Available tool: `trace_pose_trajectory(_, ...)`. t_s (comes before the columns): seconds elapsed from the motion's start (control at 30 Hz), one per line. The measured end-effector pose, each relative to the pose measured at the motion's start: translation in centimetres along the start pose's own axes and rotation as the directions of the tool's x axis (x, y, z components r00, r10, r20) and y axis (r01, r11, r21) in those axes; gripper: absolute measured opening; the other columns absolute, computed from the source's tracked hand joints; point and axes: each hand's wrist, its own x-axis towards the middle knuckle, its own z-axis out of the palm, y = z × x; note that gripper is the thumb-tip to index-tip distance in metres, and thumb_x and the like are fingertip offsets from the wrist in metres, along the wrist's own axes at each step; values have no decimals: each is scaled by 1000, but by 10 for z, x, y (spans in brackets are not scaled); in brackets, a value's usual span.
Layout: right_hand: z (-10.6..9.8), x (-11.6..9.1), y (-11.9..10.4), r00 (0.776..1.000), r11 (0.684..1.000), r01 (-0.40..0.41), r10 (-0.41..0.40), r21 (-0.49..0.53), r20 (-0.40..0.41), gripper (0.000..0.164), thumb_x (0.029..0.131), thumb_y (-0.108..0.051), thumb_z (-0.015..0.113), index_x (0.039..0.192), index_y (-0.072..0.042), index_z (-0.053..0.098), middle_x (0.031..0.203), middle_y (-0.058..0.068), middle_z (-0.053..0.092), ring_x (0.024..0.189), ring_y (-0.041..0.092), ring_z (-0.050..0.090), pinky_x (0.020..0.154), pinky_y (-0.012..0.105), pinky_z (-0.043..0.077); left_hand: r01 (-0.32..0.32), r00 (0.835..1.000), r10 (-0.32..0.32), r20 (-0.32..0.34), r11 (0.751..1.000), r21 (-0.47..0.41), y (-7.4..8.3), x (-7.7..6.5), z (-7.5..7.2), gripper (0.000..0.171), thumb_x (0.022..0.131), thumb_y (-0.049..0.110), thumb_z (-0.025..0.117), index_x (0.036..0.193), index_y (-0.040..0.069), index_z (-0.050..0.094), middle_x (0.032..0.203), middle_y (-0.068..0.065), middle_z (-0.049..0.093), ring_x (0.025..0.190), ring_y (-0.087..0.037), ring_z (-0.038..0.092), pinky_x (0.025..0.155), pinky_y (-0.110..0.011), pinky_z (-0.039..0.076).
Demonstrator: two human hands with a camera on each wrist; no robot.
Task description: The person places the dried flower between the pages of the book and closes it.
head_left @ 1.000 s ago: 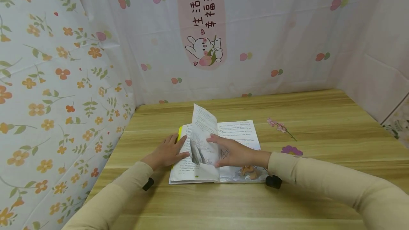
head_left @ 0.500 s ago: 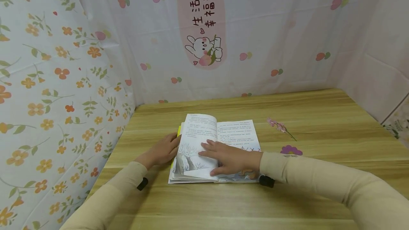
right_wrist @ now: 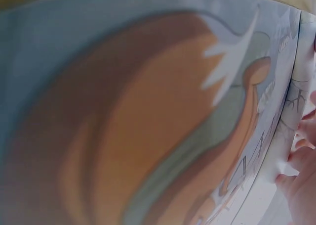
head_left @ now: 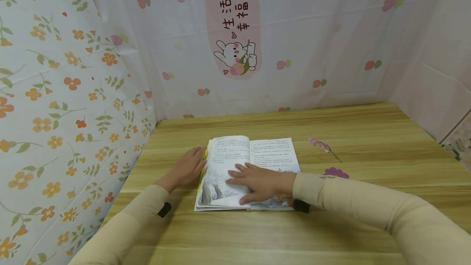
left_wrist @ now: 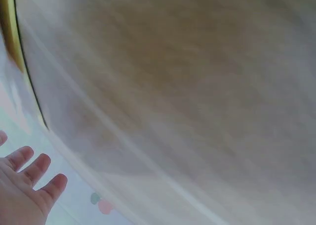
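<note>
An illustrated book (head_left: pixel 228 150) lies spread on the wooden table, with text above and drawings below on its pages. A yellow strip (head_left: pixel 203 169) shows along its left edge. My left hand (head_left: pixel 186 167) rests at that edge, fingertips right at the yellow strip. Across the middle of the book my right hand (head_left: pixel 259 182) lies with fingers spread, resting on the left page near the fold. In the right wrist view a large orange animal drawing (right_wrist: pixel 148 106) fills the right page, and the fingers (right_wrist: pixel 301 185) touch the paper beyond the fold.
On the wooden table (head_left: pixel 220 240), right of the book, are a pink flower sprig (head_left: pixel 324 146) and a purple flower (head_left: pixel 336 172), partly behind the right sleeve. A patterned cloth (head_left: pixel 312 44) hangs behind the table, and a floral cloth (head_left: pixel 66 126) stands along the left side.
The raised page has come down onto the left side. My right hand went from holding that page to lying spread on it. My left hand slid off the left page to the book's edge.
</note>
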Motion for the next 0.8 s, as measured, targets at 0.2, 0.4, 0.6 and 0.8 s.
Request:
trace_pose_trajectory(0.2,1,7,-1,999,999,-16,18,-46,49,62,95,-56,52,149,-27,42,156,8,28,144,33,18,114,49,11,48,991,-62,118,993,112,8,8,1,69,100,45,50,151,3,31,147,-27,35,135,-42,34,107,-54,28)
trace_pose_trajectory(0.4,0,12,0,996,997,-21,27,-70,87,59,94,-56,53,147,-29,45,155,6,30,144,33,19,114,50,13,76,977,-111,183,980,185,13,8,6,76,96,55,50,151,6,32,147,-26,33,133,-44,33,104,-58,30)
trace_pose_trajectory(0.6,0,13,-1,994,995,-29,39,-99,106,59,94,-56,53,146,-30,46,155,4,31,144,32,20,114,49,13,72,970,-114,215,979,193,13,8,9,80,96,60,46,152,5,30,145,-29,32,132,-46,33,103,-59,30)
trace_pose_trajectory(0.8,-3,14,-3,991,993,-42,56,-108,124,59,92,-53,57,146,-30,47,155,3,32,144,30,20,114,48,13,75,966,-115,231,981,178,14,6,9,80,96,59,45,152,3,29,146,-30,31,133,-47,30,104,-59,29)
